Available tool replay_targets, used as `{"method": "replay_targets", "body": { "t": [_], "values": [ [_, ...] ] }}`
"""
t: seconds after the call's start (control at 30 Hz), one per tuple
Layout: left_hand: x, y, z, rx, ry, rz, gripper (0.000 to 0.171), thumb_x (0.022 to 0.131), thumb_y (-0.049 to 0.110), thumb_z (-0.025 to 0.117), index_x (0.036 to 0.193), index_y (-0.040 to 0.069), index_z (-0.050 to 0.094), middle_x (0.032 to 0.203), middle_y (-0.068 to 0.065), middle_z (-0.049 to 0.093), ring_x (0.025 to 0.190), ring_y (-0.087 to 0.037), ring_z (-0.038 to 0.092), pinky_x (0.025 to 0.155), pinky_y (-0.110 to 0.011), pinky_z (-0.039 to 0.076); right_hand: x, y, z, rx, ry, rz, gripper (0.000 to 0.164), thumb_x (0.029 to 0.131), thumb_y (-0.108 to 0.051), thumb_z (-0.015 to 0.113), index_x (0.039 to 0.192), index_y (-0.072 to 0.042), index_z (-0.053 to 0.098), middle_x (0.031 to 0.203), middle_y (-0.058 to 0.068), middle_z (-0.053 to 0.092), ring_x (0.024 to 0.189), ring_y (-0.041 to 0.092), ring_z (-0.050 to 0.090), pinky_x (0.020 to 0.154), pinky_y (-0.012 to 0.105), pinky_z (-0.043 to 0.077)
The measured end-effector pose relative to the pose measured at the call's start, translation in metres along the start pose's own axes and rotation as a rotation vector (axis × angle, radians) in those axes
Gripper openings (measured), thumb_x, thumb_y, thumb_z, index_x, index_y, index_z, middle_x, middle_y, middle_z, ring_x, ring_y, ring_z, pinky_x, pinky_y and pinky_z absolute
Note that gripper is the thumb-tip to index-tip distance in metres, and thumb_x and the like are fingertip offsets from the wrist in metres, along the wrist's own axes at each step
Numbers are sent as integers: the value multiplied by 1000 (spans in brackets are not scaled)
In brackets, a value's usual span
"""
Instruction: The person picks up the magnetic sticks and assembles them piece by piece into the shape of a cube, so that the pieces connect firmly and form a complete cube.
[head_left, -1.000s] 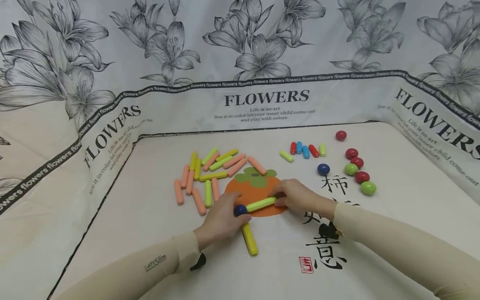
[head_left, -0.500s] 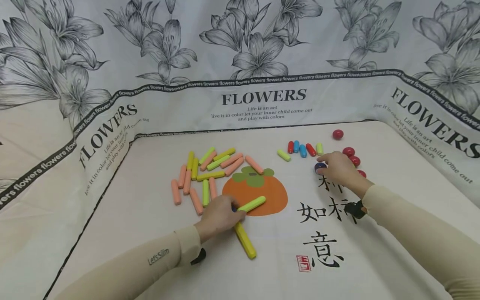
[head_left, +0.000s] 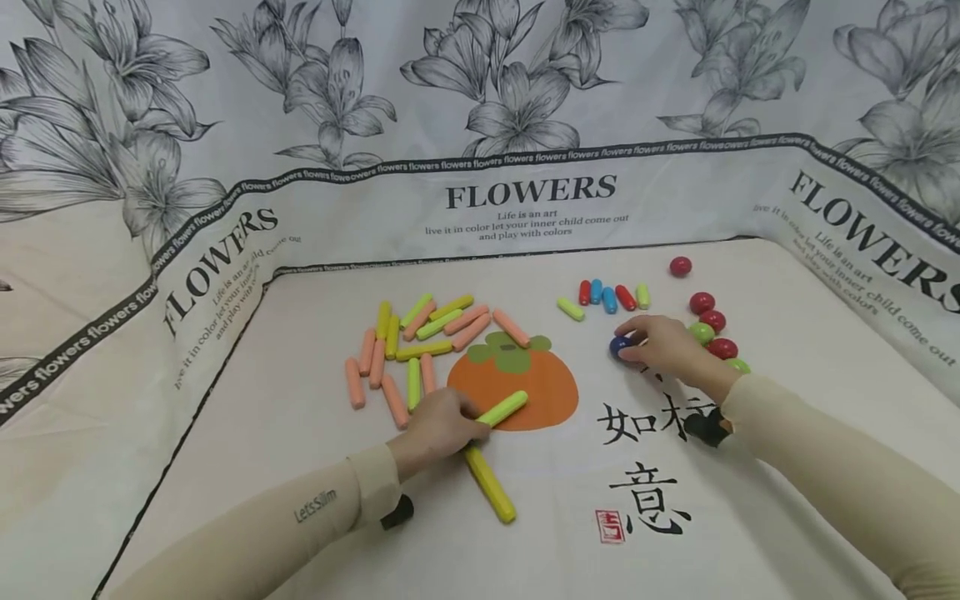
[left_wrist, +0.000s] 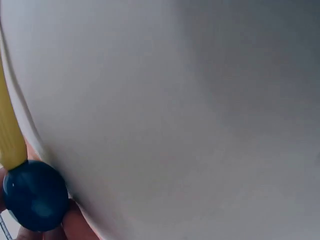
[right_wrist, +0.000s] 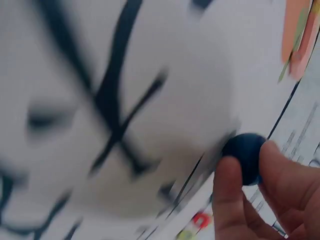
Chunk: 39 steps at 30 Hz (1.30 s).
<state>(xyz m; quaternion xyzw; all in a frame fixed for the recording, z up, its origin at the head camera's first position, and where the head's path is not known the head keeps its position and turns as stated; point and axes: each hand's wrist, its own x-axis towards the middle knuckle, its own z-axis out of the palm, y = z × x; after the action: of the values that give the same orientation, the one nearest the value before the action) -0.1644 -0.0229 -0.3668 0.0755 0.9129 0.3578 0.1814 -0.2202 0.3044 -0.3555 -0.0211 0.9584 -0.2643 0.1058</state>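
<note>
My left hand point(head_left: 442, 423) holds a dark blue ball point(left_wrist: 36, 196), which its fingers hide in the head view. A yellow stick point(head_left: 491, 483) extends from that ball toward the front, and a yellow-green stick point(head_left: 504, 409) points away over the orange persimmon print point(head_left: 540, 392). In the left wrist view, one stick's end meets the ball. My right hand point(head_left: 671, 346) pinches a second dark blue ball point(right_wrist: 245, 157) between thumb and fingers, close over the black lettering right of the print.
Several pink, yellow and green sticks point(head_left: 393, 400) lie loose left of the print. Short red, blue and green pegs point(head_left: 609, 301) sit toward the back. Red and green balls point(head_left: 702, 303) are grouped on the right. A flower-printed cloth point(head_left: 525, 200) rises behind.
My right hand has let go of the yellow-green stick, moved right to the second blue ball, and brought it slightly left. My left hand has shifted slightly left with the joined sticks.
</note>
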Motion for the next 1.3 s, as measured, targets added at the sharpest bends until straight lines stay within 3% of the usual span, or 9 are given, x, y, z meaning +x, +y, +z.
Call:
{"method": "replay_targets", "body": {
  "t": [0.2, 0.3, 0.53, 0.87, 1.3],
  "values": [
    [-4, -2, -4, -156, -16, -140, 25, 80, 16, 80, 100, 4, 74, 97, -6, 68, 82, -16, 59, 66, -24, 52, -6, -30, 30, 199, -142, -112, 38, 94, -14, 65, 130, -5, 59, 124, 20, 62, 105, 28, 60, 91, 38, 53],
    [-6, -2, -4, -177, -26, -178, 25, 79, 17, 81, 99, 4, 74, 98, -6, 67, 84, -16, 58, 66, -24, 51, -8, -38, 44, 326, -200, -106, 37, 94, -11, 64, 130, -4, 59, 125, 19, 60, 105, 25, 61, 90, 33, 56],
    [-7, -3, -4, -219, -42, -207, 21, 79, 18, 82, 94, 5, 72, 96, -6, 64, 81, -17, 56, 63, -23, 47, -9, -47, 61, 512, -239, -70, 40, 95, -9, 64, 133, -2, 55, 131, 20, 54, 112, 25, 61, 91, 31, 57],
    [-7, -4, -3, -254, -46, -231, 23, 78, 18, 83, 94, 6, 72, 97, -6, 64, 81, -18, 57, 63, -23, 48, -9, -58, 69, 584, -287, -131, 40, 94, -5, 62, 133, 3, 54, 133, 25, 52, 112, 26, 61, 91, 31, 57],
    [-7, -4, -2, -253, -43, -266, 23, 77, 18, 84, 94, 7, 73, 98, -6, 64, 82, -19, 57, 62, -25, 48, -1, -70, 73, 619, -331, -89, 37, 98, -3, 57, 134, 1, 52, 132, 26, 52, 105, 22, 67, 89, 32, 58]
  ]
}}
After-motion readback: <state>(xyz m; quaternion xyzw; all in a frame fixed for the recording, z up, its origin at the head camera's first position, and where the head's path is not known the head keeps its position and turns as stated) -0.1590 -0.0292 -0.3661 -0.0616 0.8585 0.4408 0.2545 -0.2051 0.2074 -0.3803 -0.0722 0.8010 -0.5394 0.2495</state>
